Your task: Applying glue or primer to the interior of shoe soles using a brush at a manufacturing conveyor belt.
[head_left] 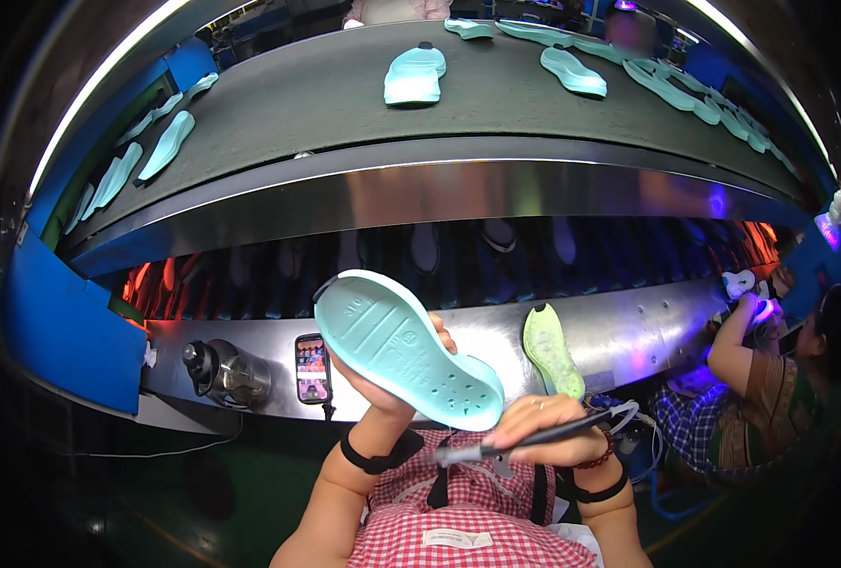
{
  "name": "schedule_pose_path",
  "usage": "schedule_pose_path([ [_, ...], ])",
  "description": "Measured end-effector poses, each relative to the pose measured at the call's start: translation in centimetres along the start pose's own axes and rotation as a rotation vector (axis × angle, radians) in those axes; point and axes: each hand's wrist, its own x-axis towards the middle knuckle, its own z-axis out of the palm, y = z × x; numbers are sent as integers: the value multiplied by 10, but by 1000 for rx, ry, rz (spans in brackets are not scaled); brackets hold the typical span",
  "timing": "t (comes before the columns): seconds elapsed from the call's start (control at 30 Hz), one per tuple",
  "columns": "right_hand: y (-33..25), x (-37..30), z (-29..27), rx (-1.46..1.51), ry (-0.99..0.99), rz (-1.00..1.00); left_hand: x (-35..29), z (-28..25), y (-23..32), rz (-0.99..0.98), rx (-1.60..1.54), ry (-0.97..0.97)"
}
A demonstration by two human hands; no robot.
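My left hand (371, 386) is closed around a light blue shoe sole (403, 348), held up tilted over the near edge of the metal ledge. One face, with ridges, raised marks and small holes, is turned to me, and a dark patch marks its upper end. Part of the hand is hidden behind the sole. In my right hand (551, 422) is a slim black pen-shaped tool (466, 454) with a grey tip, just below the sole's lower end and pointing left. A cable or hose seems to run from its rear. A yellow-green sole (546, 348) lies on the ledge nearby.
A phone (313, 369) and a dark-capped bottle (236, 374) stand on the metal ledge (629, 331) at left. Beyond, a dark conveyor belt (297, 104) carries several light blue soles (416, 76). A co-worker (752, 388) sits at the right; another person (397, 11) is across the belt.
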Motion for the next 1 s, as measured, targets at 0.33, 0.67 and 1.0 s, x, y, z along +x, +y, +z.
schedule_pose_path([
  [0.33, 8, -10, 0, 94, 411, 213, 5, -1, -1, 30, 236, -26],
  [0.67, 26, -4, -5, -117, 248, 216, 2, -30, 4, 80, 199, 101],
  [1.0, 22, -5, 0, -161, 154, 217, 10, -10, 2, 94, 251, 71],
])
